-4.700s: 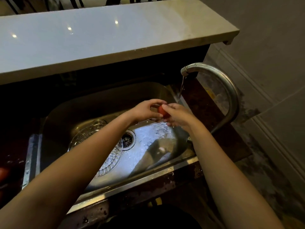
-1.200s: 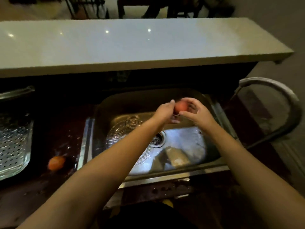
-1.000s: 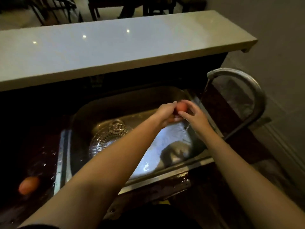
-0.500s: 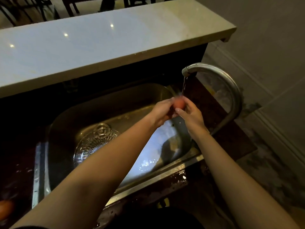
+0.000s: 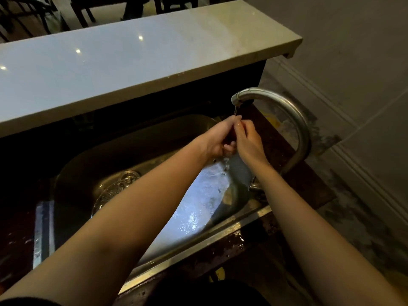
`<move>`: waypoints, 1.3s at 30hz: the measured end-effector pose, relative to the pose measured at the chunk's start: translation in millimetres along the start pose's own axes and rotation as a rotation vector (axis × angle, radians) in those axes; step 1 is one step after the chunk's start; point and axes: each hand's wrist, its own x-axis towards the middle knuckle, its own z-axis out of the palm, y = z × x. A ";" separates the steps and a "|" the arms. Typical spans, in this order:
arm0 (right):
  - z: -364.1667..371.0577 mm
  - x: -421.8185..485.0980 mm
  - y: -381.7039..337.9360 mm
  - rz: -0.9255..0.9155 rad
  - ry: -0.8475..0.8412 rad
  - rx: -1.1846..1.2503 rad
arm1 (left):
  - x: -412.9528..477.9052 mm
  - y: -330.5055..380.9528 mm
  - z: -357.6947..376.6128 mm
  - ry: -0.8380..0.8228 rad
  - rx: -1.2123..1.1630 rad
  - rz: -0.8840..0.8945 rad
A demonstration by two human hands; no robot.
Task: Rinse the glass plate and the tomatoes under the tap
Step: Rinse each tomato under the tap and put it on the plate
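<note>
View looking down from a person's head at a steel sink point(image 5: 199, 240) set into a dark, wet bench point(image 5: 223, 255). Two bare forearms reach forward from the bottom of the picture and meet over the far right corner of the sink. The left hand point(image 5: 217, 139) and the right hand point(image 5: 248, 141) are pressed together, with the fingers point(image 5: 244, 125) of both curled round a tomato point(image 5: 230, 136). The tomato is almost hidden, and only a dark red sliver shows in the gap between the palms. A curved metal tap point(image 5: 294, 117) arches over from the right, its spout just above the hands. A thin stream of water point(image 5: 235, 111) falls from the spout onto the fingertips. A patterned glass plate point(image 5: 114, 191) lies in the left part of the sink, partly covered by the left forearm and well apart from the hands. The sink floor to the right of the plate is wet and reflects light. A long pale stone ledge point(image 5: 132, 62) runs behind the sink. A grey wall and tiled floor are on the right.
</note>
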 end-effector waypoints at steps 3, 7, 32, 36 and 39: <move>-3.5 5.2 -4.5 -0.025 0.026 -0.045 | -0.1 1.9 2.2 0.017 0.079 0.040; -3.5 10.0 -9.1 -0.065 0.073 -0.136 | 2.8 0.3 1.2 0.008 0.072 0.103; 2.8 16.9 -15.4 0.143 0.144 -0.085 | 18.6 -3.2 5.6 0.413 0.935 0.335; 1.6 25.2 -23.8 0.526 0.004 0.148 | 9.4 -15.5 -4.0 0.422 1.076 0.581; 7.9 27.0 -26.3 0.519 -0.012 0.011 | 8.3 -12.3 -10.1 0.390 1.007 0.542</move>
